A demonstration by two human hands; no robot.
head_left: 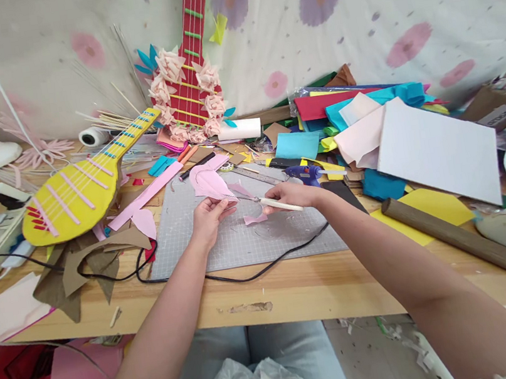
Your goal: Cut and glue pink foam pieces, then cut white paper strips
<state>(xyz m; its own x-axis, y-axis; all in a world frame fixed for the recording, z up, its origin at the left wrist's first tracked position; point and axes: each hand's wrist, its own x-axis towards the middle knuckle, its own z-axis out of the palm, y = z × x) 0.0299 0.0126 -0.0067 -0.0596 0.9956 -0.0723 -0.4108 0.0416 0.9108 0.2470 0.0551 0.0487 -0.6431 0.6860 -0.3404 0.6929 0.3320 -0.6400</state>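
My left hand (207,216) pinches a pink foam sheet piece (210,183) and holds it up over the grey cutting mat (223,244). My right hand (289,195) is closed round a pair of scissors with cream handles (279,204); their blades (248,198) meet the edge of the pink piece. A small pink offcut (255,218) lies on the mat just under the scissors.
A yellow paper guitar (77,193) lies at the left, a red one with paper flowers (188,91) leans on the wall. A blue glue gun (305,173), its black cable (247,276), stacked coloured sheets (365,109), a white board (438,152) and a brown tube (460,241) crowd the right.
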